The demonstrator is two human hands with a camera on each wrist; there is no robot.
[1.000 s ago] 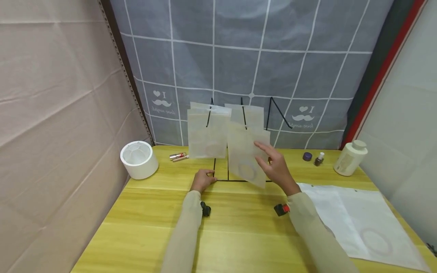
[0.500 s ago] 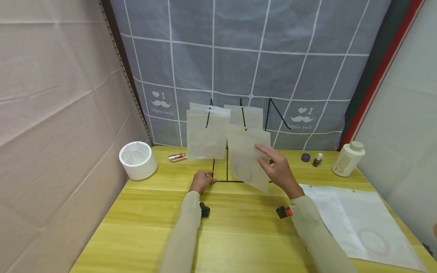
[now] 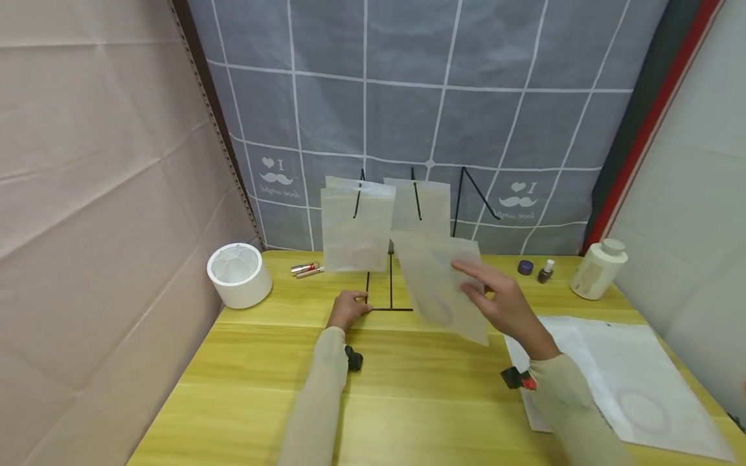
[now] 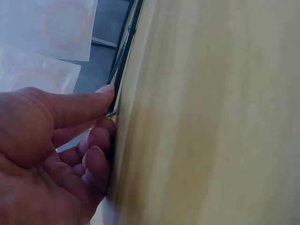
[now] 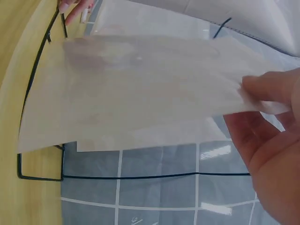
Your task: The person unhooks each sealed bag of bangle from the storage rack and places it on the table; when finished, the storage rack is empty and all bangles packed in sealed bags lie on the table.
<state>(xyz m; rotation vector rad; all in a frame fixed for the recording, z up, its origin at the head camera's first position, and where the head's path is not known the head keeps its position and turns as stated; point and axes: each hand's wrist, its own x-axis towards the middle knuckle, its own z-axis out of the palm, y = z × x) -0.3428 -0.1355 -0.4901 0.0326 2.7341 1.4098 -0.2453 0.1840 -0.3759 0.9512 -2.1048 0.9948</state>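
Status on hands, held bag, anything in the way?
Left hand gripping base of black rack. Right hand pinching white bag, top edge below tip of middle hook. Another bag hanging behind it.

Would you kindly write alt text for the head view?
A right hand pinches a translucent off-white rectangular sheet; the left hand grips a black wire rack, where similar sheets hang, on a yellow wood-grain table.

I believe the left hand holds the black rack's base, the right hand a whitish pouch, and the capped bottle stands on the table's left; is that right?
No: the head view shows the capped bottle on the right of the table. The left hand holds the black rack's base, and the right hand a whitish pouch.
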